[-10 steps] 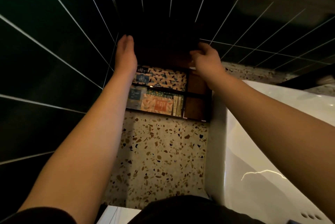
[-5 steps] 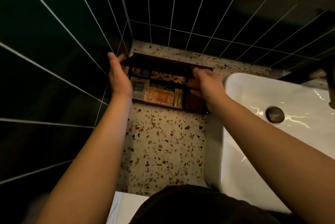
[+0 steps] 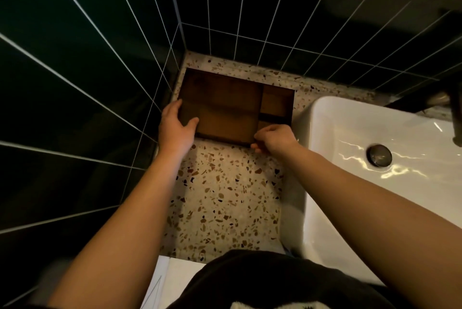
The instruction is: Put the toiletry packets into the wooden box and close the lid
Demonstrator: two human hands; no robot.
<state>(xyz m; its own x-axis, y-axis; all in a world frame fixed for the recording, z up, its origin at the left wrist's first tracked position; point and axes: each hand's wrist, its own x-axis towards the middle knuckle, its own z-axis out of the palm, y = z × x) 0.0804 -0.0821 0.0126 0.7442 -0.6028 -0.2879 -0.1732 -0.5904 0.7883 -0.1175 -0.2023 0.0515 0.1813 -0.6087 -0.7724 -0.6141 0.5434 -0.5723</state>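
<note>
Terrazzo (image 3: 225, 196): left grip (image 3: 175, 126), right grip (image 3: 273, 138) seemingly hold lid (image 3: 225, 106).

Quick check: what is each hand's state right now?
Left hand: holding the lid by its left edge, thumb on top.
Right hand: fingers curled, pinching the lid's near right corner.

Speckled terrazzo counter (image 3: 225, 196), two things parked on it

Wooden box (image 3: 277, 102) sits flat up at 12 o'clock, its lid (image 3: 220, 106) covering all but the right-hand compartments. A white basin (image 3: 350, 196) fills the 3 o'clock side, just beside the box.
</note>
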